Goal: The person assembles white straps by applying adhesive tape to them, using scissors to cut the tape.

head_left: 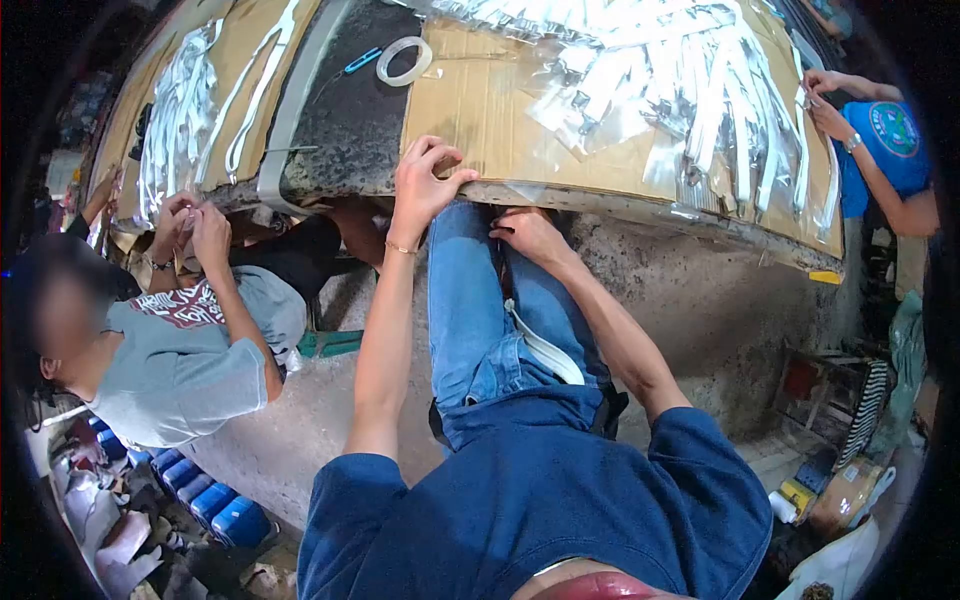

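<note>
My left hand point(430, 185) rests at the table's near edge, on the rim of a cardboard sheet point(470, 120). Its fingers are bent and the thumb stands apart; nothing shows in it. Just below the edge, my right hand point(530, 235) lies over my jeans at the knee, thumb apart from the loosely bent fingers, with no held object visible. A white strip point(545, 355) lies across my lap. On the cardboard beyond my hands spreads a pile of white strips point(740, 120) with clear plastic wrappers point(570, 110).
A clear tape roll point(404, 62) and a blue cutter point(362, 60) lie on the dark tabletop. Co-workers sit left, in a grey shirt point(190, 350), and right, in a blue shirt point(885, 150). Blue containers point(240, 520) stand lower left; a carton point(845, 495) sits lower right.
</note>
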Demonstrator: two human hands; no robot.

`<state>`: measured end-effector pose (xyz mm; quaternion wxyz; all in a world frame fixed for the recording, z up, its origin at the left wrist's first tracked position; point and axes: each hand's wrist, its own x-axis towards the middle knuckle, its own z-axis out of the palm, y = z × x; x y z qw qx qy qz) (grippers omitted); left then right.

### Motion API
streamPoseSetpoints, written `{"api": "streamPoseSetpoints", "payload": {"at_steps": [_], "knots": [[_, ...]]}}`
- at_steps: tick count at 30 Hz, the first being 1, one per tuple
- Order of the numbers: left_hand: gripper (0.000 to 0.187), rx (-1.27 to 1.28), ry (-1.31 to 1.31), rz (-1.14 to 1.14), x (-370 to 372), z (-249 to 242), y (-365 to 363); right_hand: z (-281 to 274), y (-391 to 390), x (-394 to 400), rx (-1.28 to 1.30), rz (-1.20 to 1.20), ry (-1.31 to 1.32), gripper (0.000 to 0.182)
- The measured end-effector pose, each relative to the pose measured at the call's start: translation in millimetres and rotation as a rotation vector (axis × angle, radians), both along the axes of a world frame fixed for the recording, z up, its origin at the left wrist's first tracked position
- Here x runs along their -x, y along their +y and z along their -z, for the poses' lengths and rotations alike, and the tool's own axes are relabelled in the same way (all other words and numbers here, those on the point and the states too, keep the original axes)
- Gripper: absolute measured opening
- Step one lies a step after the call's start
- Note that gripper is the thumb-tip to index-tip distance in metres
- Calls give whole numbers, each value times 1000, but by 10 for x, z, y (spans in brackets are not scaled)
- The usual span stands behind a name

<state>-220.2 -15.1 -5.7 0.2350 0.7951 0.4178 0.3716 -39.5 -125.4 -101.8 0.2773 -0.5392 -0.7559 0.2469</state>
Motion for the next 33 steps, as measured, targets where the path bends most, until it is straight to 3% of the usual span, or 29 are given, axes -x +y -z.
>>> {"api": "streamPoseSetpoints", "payload": {"at_steps": [3,7,11,17,20,29,33], "knots": [[34,-21,-4,-3,-2,-24,-8,-37,31,-36,46,-93,-69,24],[34,-16,-29,-19,-27,-33,-22,-1,74,80,318,-54,-24,28],[34,-61,4,-11,3,-2,25,-7,84,163,393,14,50,27],[35,-33,-4,-16,17,43,33,-50,-20,150,285,74,14,23],[35,-33,-27,-11,6,54,41,61,32,178,142,-134,42,17],[32,-63,31,-36,-1,34,43,-63,23,187,145,22,-10,22],[35,-10,-84,-44,-23,106,-16,-142,12,230,277,18,51,25]]}}
